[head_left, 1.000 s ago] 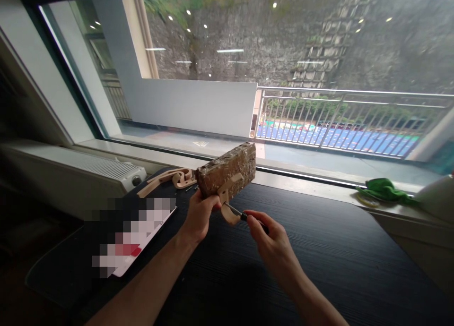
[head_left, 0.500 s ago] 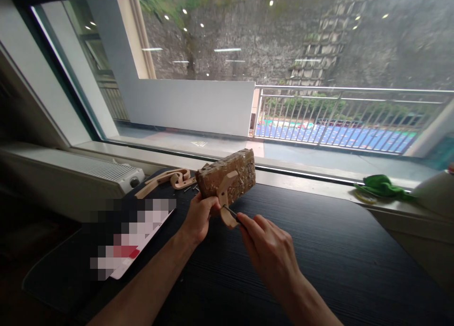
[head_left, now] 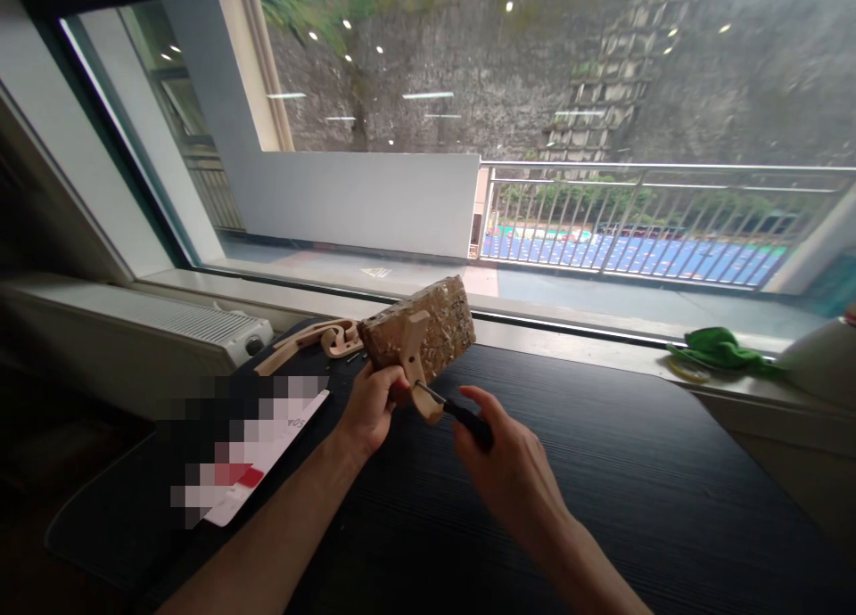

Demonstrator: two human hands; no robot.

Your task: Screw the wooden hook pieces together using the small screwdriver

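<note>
A rough, bark-textured wooden block (head_left: 445, 325) is held tilted above the black table by my left hand (head_left: 367, 410). Against its near face lies a pale, curved wooden hook (head_left: 413, 343) with a dark hole in it, and my left thumb presses beside it. My right hand (head_left: 514, 463) grips the black handle of a screwdriver (head_left: 474, 423), index finger partly lifted off. The screwdriver's thin shaft points up and left, its tip at the lower part of the hook. Whether a screw sits under the tip is too small to tell.
More curved pale wooden pieces (head_left: 311, 334) and a few small screws (head_left: 353, 358) lie at the table's back left. A white and red package (head_left: 247, 477), partly blurred out, rests on the left. A green cloth (head_left: 719, 352) is on the windowsill at right. A radiator (head_left: 134, 321) stands left.
The block and hook have shifted slightly left and tilted a little. My right hand has slid back and its fingers have loosened, so more of the black handle shows.
</note>
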